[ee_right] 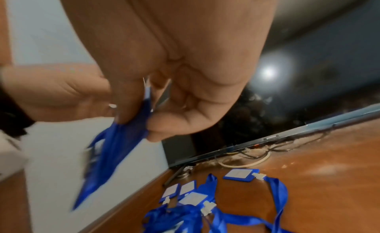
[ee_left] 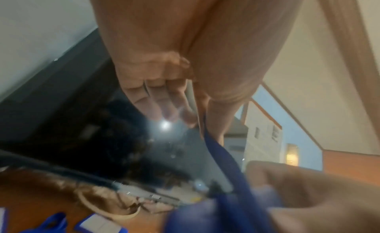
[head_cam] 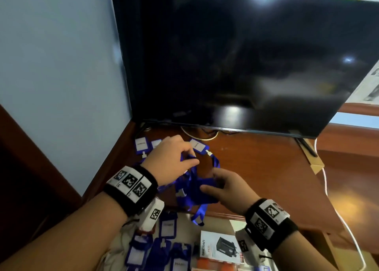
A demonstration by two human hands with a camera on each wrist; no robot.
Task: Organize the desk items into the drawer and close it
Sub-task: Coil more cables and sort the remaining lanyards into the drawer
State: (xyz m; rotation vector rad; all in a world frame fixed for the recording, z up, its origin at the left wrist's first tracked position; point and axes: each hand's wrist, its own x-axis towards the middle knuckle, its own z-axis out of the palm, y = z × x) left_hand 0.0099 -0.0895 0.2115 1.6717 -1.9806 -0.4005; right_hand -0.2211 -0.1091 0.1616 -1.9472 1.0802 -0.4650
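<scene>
While the left hand (head_cam: 172, 160) pinches a blue lanyard strap (head_cam: 190, 157) between thumb and forefinger near the middle of the head view, its other fingers lie straight in the left wrist view, where the strap (ee_left: 224, 156) runs from the thumb down toward the lower right of the frame. Just below and to the right, the right hand (head_cam: 227, 190) curls its thumb and fingers round a gathered bunch of the blue lanyard ribbon (head_cam: 196, 186); in the right wrist view that bunch (ee_right: 115, 147) hangs blurred from the fingertips toward the lower left. Both hands are held above the brown wooden desk (head_cam: 256, 164).

Behind them, flat on the desk, lie blue badge holders with white inserts — one (head_cam: 141, 144) at the left by the wall, another (head_cam: 198, 144) just right of the left hand, its clip joined to a ribbon loop (head_cam: 216, 162). At the bottom of the head view the open drawer (head_cam: 235, 222) holds more blue badge holders (head_cam: 167, 226) at the left and a white box printed with a black charger (head_cam: 220, 248) at the right. A dark television screen (head_cam: 235, 61) — switched off — fills the upper frame, with a white cable (head_cam: 336, 213) trailing down the right side.
</scene>
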